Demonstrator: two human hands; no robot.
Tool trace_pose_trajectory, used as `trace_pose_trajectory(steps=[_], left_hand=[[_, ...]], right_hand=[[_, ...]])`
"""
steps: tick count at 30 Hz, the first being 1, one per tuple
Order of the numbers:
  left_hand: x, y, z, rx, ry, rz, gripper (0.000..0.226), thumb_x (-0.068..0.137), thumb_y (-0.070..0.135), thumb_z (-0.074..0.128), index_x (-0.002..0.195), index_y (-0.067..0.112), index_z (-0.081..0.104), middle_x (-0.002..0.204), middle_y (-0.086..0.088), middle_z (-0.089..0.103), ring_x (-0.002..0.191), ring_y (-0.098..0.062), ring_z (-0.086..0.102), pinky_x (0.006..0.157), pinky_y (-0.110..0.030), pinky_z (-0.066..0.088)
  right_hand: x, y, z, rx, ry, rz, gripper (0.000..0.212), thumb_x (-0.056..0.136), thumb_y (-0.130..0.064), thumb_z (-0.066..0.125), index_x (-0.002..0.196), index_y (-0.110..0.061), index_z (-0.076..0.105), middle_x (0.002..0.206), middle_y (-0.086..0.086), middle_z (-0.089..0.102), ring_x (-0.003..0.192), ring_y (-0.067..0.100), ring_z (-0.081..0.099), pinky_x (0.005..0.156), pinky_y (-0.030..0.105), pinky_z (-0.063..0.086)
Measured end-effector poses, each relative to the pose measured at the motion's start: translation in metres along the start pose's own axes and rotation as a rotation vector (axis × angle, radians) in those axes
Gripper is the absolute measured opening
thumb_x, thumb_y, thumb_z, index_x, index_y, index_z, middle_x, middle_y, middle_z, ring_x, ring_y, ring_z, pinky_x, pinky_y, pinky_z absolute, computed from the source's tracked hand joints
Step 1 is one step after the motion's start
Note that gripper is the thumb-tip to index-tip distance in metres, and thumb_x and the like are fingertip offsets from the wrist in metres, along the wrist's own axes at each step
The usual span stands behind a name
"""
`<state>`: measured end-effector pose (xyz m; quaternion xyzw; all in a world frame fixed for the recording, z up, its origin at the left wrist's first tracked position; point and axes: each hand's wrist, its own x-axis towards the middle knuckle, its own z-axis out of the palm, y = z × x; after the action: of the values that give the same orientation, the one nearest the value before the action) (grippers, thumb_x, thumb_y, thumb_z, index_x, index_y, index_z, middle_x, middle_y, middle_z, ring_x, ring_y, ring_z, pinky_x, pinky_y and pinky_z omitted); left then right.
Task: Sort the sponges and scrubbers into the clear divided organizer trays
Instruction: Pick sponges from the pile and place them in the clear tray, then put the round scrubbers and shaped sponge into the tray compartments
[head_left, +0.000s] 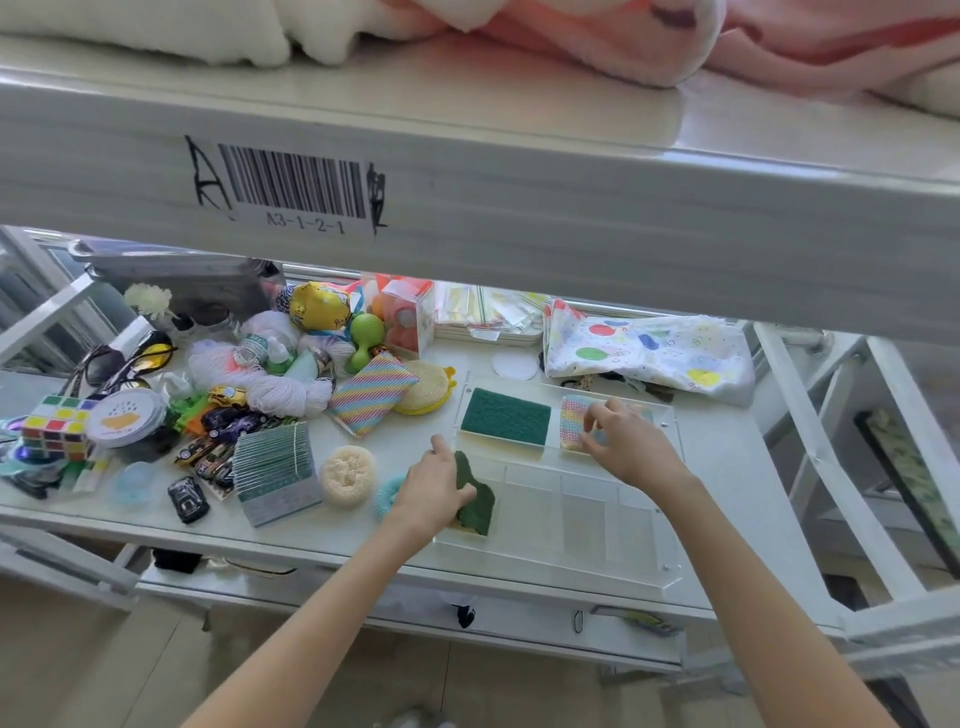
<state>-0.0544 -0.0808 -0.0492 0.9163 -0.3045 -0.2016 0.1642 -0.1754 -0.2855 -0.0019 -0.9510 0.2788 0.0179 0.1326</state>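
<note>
Fingers of the left hand (434, 488) grip a dark green scrubber (477, 493), pressing it into the leftmost compartment of the near clear organizer tray (613, 558). The right hand (626, 441) pinches the edge of a pastel knitted sponge (573, 422) lying in the right section of the far clear tray (670, 415); a green scouring sponge (505, 417) fills its left section. On the shelf (363, 540) to the left lie a rainbow striped sponge (370, 395), a yellow round scrubber (428, 387), a cream loofah puff (347, 475) and a teal scrubber (388, 493).
</note>
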Motion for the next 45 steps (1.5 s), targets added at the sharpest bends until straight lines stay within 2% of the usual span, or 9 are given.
trace_pose_trajectory(steps=[5,7,9,11,14,20,26,36,45], left_hand=[[0.004,-0.027,-0.026,-0.191,-0.019,-0.059,0.060,0.089,0.055,0.046,0.118,0.003,0.043,0.114,-0.012,0.054,0.106,-0.028,0.054,0.088,-0.038,0.044],[0.007,-0.044,-0.037,-0.250,0.015,-0.073,0.044,0.096,0.041,0.040,0.120,0.005,0.043,0.120,-0.013,0.056,0.107,-0.027,0.053,0.091,-0.038,0.041],[0.010,-0.062,-0.036,-0.113,0.005,-0.019,0.034,0.094,0.021,0.042,0.125,0.006,0.042,0.130,-0.017,0.050,0.115,-0.031,0.048,0.096,-0.039,0.038],[0.009,-0.075,-0.026,0.062,-0.142,0.047,0.050,0.089,0.017,0.050,0.135,0.011,0.034,0.139,-0.017,0.040,0.127,-0.033,0.037,0.104,-0.042,0.034],[0.005,-0.078,-0.003,0.191,-0.282,0.125,0.079,0.079,0.032,0.067,0.143,0.019,0.022,0.146,-0.013,0.026,0.135,-0.031,0.022,0.111,-0.045,0.029],[0.003,-0.079,0.008,0.261,-0.150,0.212,0.077,0.075,0.037,0.072,0.137,0.016,0.031,0.139,-0.011,0.036,0.126,-0.030,0.031,0.104,-0.043,0.037],[0.018,-0.105,-0.035,0.259,0.043,0.070,0.084,0.069,0.033,0.076,0.138,0.015,0.031,0.134,-0.013,0.033,0.123,-0.032,0.033,0.101,-0.043,0.036],[0.032,-0.115,-0.038,0.388,-0.125,0.076,0.075,0.067,0.032,0.074,0.128,0.014,0.033,0.129,-0.017,0.038,0.111,-0.036,0.048,0.085,-0.042,0.048],[0.032,-0.115,-0.039,0.326,-0.193,0.126,0.077,0.066,0.029,0.078,0.128,0.014,0.034,0.127,-0.015,0.040,0.111,-0.035,0.044,0.089,-0.044,0.047]], right_hand=[[0.005,-0.010,-0.006,-0.004,0.000,-0.029,0.021,0.094,-0.031,0.049,0.105,-0.016,0.058,0.112,0.006,0.057,0.104,0.024,0.055,0.081,0.036,0.047],[0.007,-0.023,-0.007,0.005,0.012,-0.072,0.022,0.094,-0.031,0.049,0.106,-0.016,0.059,0.111,0.005,0.057,0.104,0.024,0.056,0.077,0.034,0.046],[0.011,-0.042,-0.008,0.021,0.017,-0.132,0.023,0.095,-0.032,0.048,0.106,-0.015,0.059,0.112,0.006,0.058,0.101,0.022,0.057,0.079,0.034,0.048],[0.014,-0.063,-0.006,0.037,0.011,-0.189,0.023,0.095,-0.031,0.048,0.107,-0.014,0.058,0.112,0.007,0.057,0.099,0.022,0.057,0.081,0.035,0.051],[0.019,-0.096,-0.001,0.043,0.007,-0.256,0.024,0.095,-0.030,0.048,0.109,-0.013,0.058,0.111,0.008,0.058,0.102,0.024,0.055,0.085,0.037,0.050],[0.028,-0.140,0.019,0.017,-0.018,-0.342,0.025,0.095,-0.028,0.048,0.108,-0.011,0.059,0.111,0.012,0.059,0.106,0.029,0.054,0.083,0.039,0.047],[0.031,-0.162,0.039,-0.011,-0.040,-0.380,0.026,0.095,-0.026,0.046,0.109,-0.009,0.060,0.112,0.013,0.059,0.107,0.030,0.052,0.087,0.039,0.044],[0.029,-0.168,0.044,0.019,0.059,-0.403,0.022,0.094,-0.021,0.045,0.103,-0.008,0.060,0.105,0.012,0.061,0.100,0.029,0.053,0.092,0.039,0.042],[0.025,-0.156,0.038,0.044,0.060,-0.371,0.022,0.095,-0.021,0.045,0.103,-0.008,0.061,0.104,0.011,0.060,0.100,0.029,0.052,0.090,0.037,0.043]])
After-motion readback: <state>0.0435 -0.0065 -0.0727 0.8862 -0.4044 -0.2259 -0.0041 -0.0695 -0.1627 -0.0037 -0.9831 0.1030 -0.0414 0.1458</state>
